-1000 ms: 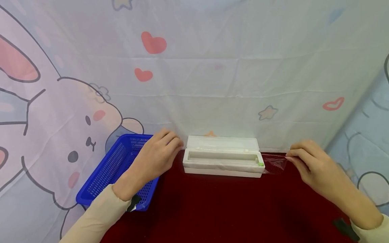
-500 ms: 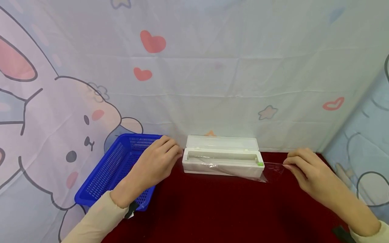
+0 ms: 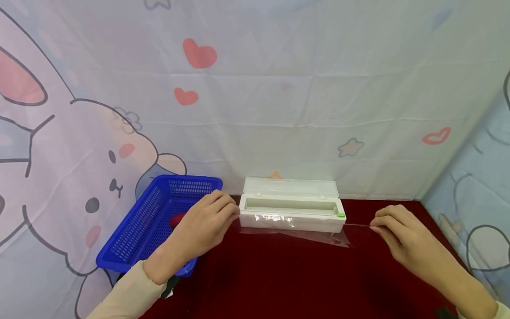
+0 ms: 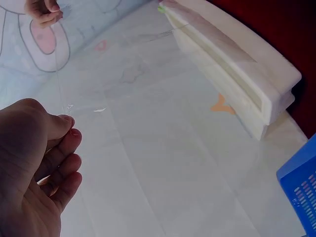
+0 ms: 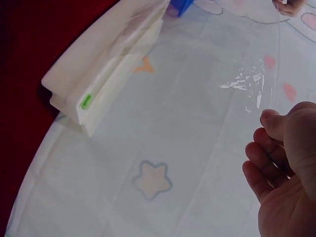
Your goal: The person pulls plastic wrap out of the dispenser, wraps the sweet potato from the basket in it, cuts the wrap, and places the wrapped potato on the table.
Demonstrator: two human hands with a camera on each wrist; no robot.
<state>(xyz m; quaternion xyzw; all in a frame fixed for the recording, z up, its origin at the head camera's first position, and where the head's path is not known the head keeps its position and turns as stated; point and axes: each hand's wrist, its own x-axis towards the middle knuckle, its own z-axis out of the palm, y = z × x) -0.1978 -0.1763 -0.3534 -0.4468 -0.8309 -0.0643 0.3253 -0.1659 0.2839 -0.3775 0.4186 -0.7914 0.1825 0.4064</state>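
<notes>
A thin sheet of clear cling film (image 3: 314,236) stretches between the two hands, low in front of the dispenser box. My left hand (image 3: 203,223) pinches its left end between thumb and forefinger, beside the box's left end. My right hand (image 3: 414,250) pinches the other end, off to the right of the box. In the right wrist view the film (image 5: 244,81) shines near the fingertips. The white cling film dispenser (image 3: 342,225) stands with its clear lid (image 3: 291,188) raised; a green slider (image 3: 341,215) sits at its right end. The film's loose lower edge hangs below the box front.
A blue plastic basket (image 3: 115,254) stands on the left, partly behind the left forearm, with a dark red item (image 3: 176,219) in it. Dark red cloth (image 3: 303,283) covers the table. A printed curtain (image 3: 271,106) closes off the back and sides.
Both hands have come down and slightly nearer, drawing the film from over the box to its front. The film's lower edge has dropped below the box. More of the basket now shows.
</notes>
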